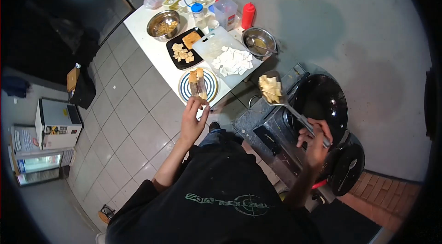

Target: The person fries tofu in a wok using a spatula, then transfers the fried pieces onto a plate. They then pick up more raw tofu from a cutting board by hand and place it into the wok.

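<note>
My right hand (315, 139) is closed round the handle of a long metal cooking spoon (298, 117). Pale golden, flat cut pieces (270, 89) are heaped in the spoon's head, raised beside the black wok (324, 105). My left hand (195, 115) is at the near rim of a blue-and-white striped plate (212, 82), fingers bent together. Two long tan and greyish pieces (197, 80) lie side by side across the plate, their near ends at my fingertips. Whatever sits between those fingers is too small to make out.
White cut squares (233, 61) cover part of a cutting board (209, 48). A black tray (172, 55) holds browned pieces. Steel bowls (154, 29), a red squeeze bottle (248, 16) and a plastic container (225, 12) stand on the table. A black lid (348, 165) lies by the stove.
</note>
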A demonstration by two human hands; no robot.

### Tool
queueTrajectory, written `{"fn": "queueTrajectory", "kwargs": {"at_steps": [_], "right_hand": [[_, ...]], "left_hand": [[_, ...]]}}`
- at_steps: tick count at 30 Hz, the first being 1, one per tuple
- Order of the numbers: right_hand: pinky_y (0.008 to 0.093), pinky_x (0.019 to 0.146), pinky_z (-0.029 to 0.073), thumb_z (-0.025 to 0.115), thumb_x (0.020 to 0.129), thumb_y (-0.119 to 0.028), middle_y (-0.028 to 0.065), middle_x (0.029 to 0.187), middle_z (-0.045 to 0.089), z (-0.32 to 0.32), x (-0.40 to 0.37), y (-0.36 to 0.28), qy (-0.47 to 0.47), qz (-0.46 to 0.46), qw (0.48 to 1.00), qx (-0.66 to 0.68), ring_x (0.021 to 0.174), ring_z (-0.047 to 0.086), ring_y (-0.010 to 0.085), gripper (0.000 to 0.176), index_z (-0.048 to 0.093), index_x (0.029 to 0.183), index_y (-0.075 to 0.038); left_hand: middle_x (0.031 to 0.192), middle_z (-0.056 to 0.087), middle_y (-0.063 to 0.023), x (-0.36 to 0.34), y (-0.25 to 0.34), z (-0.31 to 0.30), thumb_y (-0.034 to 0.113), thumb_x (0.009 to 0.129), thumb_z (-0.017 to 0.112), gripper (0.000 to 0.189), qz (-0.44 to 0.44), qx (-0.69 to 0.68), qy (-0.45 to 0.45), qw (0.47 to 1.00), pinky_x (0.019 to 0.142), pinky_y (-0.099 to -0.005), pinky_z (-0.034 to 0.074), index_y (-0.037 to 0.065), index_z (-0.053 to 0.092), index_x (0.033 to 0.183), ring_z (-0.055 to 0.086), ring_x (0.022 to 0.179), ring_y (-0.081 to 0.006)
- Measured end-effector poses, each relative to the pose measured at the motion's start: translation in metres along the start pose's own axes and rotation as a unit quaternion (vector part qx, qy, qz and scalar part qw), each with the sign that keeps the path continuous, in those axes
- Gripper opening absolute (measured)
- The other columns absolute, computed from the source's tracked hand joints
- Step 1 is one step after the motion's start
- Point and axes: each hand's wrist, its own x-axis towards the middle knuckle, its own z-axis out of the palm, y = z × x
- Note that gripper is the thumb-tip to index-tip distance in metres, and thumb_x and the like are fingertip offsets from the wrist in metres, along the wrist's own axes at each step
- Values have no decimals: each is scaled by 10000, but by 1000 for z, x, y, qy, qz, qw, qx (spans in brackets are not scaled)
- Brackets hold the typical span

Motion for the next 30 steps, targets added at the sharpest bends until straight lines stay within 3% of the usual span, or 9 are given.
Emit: {"fn": "queueTrajectory", "kwargs": {"at_steps": [7,15,18,21,22,24,25,30], "right_hand": [[246,452,458,465,961,-153,124,711,591,49,-1,21,-80,37,996,6,548,562,147,250,593,978,60],[239,457,464,465,961,-91,124,711,597,122,5,48,-133,67,988,27,549,573,126,203,601,960,60],[238,452,463,465,969,-92,123,711,600,169,14,66,-134,79,987,33,541,572,123,200,602,966,54],[240,453,468,470,976,-95,118,709,601,226,27,97,-125,93,987,52,533,574,125,197,599,963,53],[260,473,479,466,977,-124,134,741,603,245,32,112,-131,93,986,44,581,577,146,222,602,991,51],[260,478,484,467,974,-109,137,744,608,285,42,132,-137,89,986,45,579,583,145,214,603,984,56],[260,483,493,464,976,-108,140,741,613,306,46,142,-121,96,987,43,572,590,145,214,605,977,53],[245,509,493,480,977,-96,85,709,603,381,73,202,-72,79,994,5,571,582,105,181,608,967,31]], "left_hand": [[890,558,-84,-40,-25,-31,50,872,634,83,-81,20,21,996,650,-304,440,-3,581,910,532,734,-190],[881,561,-91,-11,-60,-65,69,891,628,99,-100,19,40,994,647,-301,442,-16,582,912,523,722,-182],[890,559,-92,4,-89,-83,5,879,589,49,-92,10,22,995,654,-292,440,-22,582,919,524,724,-181],[880,560,-102,27,-127,-104,-160,755,416,262,-114,-33,-2,993,639,-280,432,-30,583,909,530,727,-175],[880,560,-102,35,-137,-116,-160,755,416,262,-114,-38,-7,993,639,-280,432,-30,583,909,530,727,-175],[775,568,-71,55,-164,-134,-159,713,357,329,-148,-45,-48,987,617,-263,413,-7,605,865,539,702,-145],[661,526,-62,61,-183,-141,-153,670,312,361,-168,-77,-56,981,566,-251,380,-19,603,835,504,617,-123],[557,452,-20,93,-229,-186,-114,676,308,321,-251,-93,-107,958,513,-248,326,-28,589,806,416,526,-89]]}}
